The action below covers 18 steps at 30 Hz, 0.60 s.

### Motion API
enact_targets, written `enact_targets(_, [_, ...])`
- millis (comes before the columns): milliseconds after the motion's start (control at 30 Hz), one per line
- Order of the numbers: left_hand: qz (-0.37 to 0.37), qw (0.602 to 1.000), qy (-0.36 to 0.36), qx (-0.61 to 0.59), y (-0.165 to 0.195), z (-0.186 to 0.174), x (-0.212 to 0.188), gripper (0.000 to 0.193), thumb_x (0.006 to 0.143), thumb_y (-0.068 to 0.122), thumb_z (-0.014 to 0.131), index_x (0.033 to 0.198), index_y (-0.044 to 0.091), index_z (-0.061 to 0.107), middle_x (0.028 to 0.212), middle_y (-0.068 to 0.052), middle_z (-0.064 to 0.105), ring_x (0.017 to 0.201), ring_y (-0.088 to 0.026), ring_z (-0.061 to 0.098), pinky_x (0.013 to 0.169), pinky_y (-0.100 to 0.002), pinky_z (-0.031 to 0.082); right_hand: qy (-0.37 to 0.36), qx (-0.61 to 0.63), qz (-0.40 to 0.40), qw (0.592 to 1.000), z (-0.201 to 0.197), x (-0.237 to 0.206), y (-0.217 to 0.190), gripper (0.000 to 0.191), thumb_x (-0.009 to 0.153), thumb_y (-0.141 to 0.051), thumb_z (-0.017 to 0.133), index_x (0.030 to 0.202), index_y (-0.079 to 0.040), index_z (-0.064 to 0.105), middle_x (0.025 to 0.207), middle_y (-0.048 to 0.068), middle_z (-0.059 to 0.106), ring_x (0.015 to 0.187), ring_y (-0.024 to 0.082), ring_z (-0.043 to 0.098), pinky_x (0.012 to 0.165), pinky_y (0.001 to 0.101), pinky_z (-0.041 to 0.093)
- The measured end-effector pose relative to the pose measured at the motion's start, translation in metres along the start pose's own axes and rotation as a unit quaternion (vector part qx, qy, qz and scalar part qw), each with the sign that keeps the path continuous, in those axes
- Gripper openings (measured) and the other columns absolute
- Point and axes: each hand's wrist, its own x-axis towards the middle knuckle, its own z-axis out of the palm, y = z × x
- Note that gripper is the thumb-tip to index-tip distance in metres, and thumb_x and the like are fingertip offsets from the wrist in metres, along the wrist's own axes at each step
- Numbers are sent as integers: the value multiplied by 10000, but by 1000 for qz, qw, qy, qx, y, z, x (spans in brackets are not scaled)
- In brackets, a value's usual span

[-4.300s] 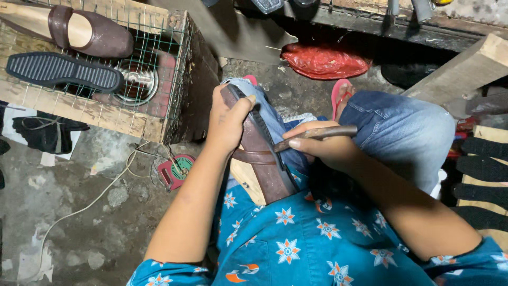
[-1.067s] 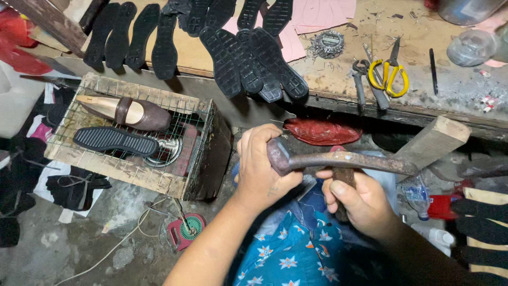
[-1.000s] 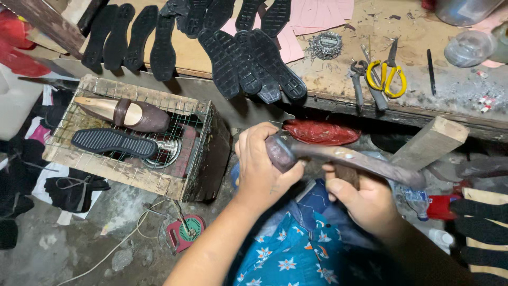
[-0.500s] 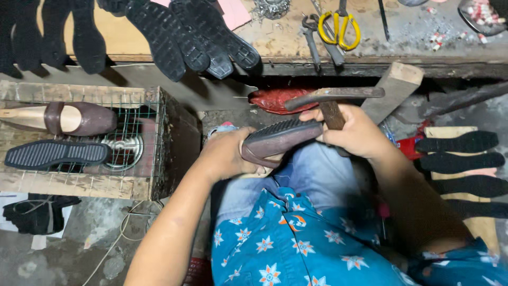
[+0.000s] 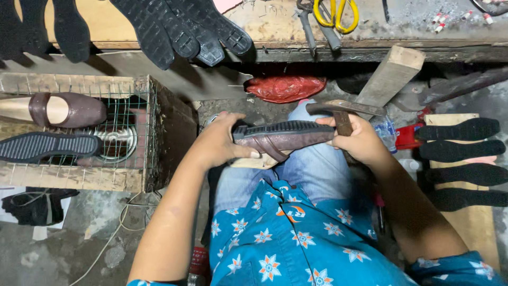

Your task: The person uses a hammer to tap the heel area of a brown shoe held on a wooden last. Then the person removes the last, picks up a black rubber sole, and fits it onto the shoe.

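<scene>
Your left hand (image 5: 222,144) is wrapped around the heel end of the brown shoe (image 5: 283,139), fingers clamped on it, and the shoe lies sole-up and sideways across your lap, just above the blue floral shirt (image 5: 286,233). Your right hand (image 5: 360,140) steadies the toe end while its fingers are closed around the handle of a hammer (image 5: 344,110), whose head sits just beside the sole edge. Judge the shoe light but stiff along its ridged black sole, with a softer leather upper that could give or scuff under hard pressure; the firm heel and the sole rim look like the safest places to grip, and the smooth upper may slip in a sweaty palm. Left of your knees, a wire-fronted wooden crate (image 5: 100,132) holds a second brown shoe (image 5: 66,109) and a loose black sole (image 5: 45,145). To the right, four black soles (image 5: 460,159) lie in a row on a pale board. Farther off, a red plastic bag (image 5: 286,87), crumpled and unlabelled as far as you can see, rests under the workbench (image 5: 275,32), where more black soles (image 5: 180,29) overhang the edge and yellow-handled scissors (image 5: 336,13) lie near small red-and-white scraps (image 5: 450,18).
</scene>
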Motion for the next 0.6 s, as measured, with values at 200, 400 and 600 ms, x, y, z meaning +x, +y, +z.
enact_targets(200, [-75, 938, 64, -332, -24, 14, -21, 805, 644, 199, 947, 1320, -35, 577, 1268, -75, 646, 1134, -160, 634, 999, -305, 503, 6, 49, 13, 999, -3, 7, 3, 614, 735, 117, 629, 1326, -34, 553, 1297, 102, 686, 943, 99, 685, 757, 266, 558])
enact_targets(400, [-101, 923, 128, -349, -12, 16, -24, 750, 685, 180, 914, 1325, -27, 582, 1116, -72, 696, 998, -132, 672, 907, -295, 550, 25, 58, 12, 998, -3, 9, 4, 462, 731, 123, 637, 1158, -27, 543, 1373, 174, 678, 775, 125, 645, 676, 285, 536])
enact_targets(600, [-93, 840, 153, -513, -15, 30, -19, 468, 1005, 233, 674, 1359, -56, 573, 1239, -151, 727, 1063, -137, 655, 972, -298, 521, 46, 48, 28, 997, -10, 7, 13, 494, 703, 120, 618, 1168, -38, 565, 1382, 179, 654, 769, 117, 650, 673, 277, 541])
